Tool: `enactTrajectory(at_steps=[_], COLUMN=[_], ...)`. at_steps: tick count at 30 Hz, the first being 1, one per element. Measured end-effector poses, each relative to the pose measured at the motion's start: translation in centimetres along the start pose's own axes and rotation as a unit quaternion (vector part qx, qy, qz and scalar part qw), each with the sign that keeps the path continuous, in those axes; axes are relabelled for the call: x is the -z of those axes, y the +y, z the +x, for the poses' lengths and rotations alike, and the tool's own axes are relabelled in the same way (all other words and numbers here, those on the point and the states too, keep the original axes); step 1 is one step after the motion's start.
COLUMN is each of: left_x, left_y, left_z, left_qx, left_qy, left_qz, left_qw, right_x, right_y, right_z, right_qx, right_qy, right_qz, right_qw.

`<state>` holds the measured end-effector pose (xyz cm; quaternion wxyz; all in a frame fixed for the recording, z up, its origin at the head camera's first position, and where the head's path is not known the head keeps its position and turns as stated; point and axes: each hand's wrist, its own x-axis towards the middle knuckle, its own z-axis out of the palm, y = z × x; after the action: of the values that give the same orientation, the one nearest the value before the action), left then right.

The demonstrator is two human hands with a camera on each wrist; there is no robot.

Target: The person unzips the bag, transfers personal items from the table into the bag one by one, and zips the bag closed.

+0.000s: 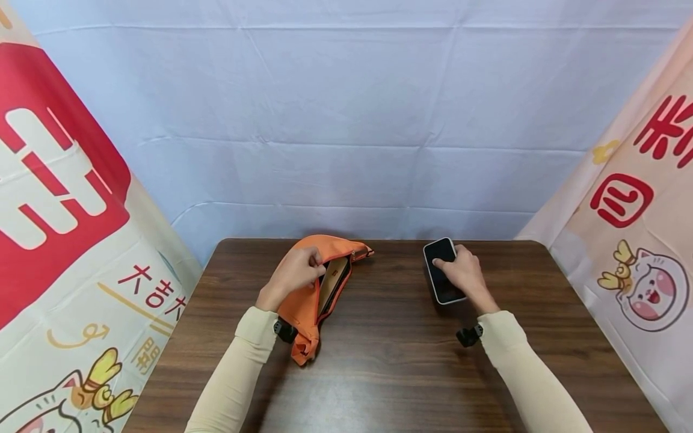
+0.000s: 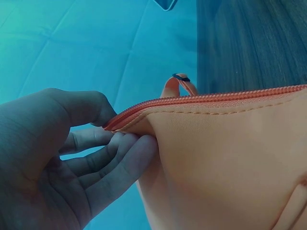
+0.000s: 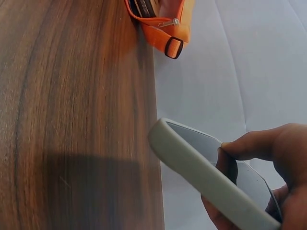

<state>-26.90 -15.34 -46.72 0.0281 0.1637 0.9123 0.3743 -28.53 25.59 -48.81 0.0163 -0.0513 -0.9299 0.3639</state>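
Observation:
An orange zip bag [image 1: 300,304] lies on the left part of the table, its zipper undone and its mouth gaping. Inside it a tan, flat item [image 1: 334,281] shows; its kind cannot be made out. My left hand [image 1: 296,269] pinches the bag's zippered edge [image 2: 158,103] between thumb and fingers. On the right, my right hand [image 1: 464,272] grips a smartphone [image 1: 445,282] with a light-coloured case, thumb over the dark screen. In the right wrist view the phone [image 3: 206,177] is tilted and raised above the tabletop, casting a shadow.
The dark wood table [image 1: 373,373] reaches back to a pale cloth wall [image 1: 346,120]. Printed cloths hang at the left [image 1: 65,240] and right [image 1: 639,240]. A strap with a black buckle [image 3: 173,47] sticks out from the bag's end.

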Motion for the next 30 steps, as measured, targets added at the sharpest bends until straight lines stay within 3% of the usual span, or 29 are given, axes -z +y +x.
enactTrajectory(at_steps=[30], left_x=[-0.1], left_y=[0.2], left_z=[0.1], left_qx=[0.000], left_qy=[-0.009], left_qz=[-0.020], left_qw=[0.9998], right_x=[-2.0], right_y=[-2.3], right_z=[0.0], right_qx=[0.008], right_qy=[-0.008], right_qz=[0.023], right_qw=[1.000])
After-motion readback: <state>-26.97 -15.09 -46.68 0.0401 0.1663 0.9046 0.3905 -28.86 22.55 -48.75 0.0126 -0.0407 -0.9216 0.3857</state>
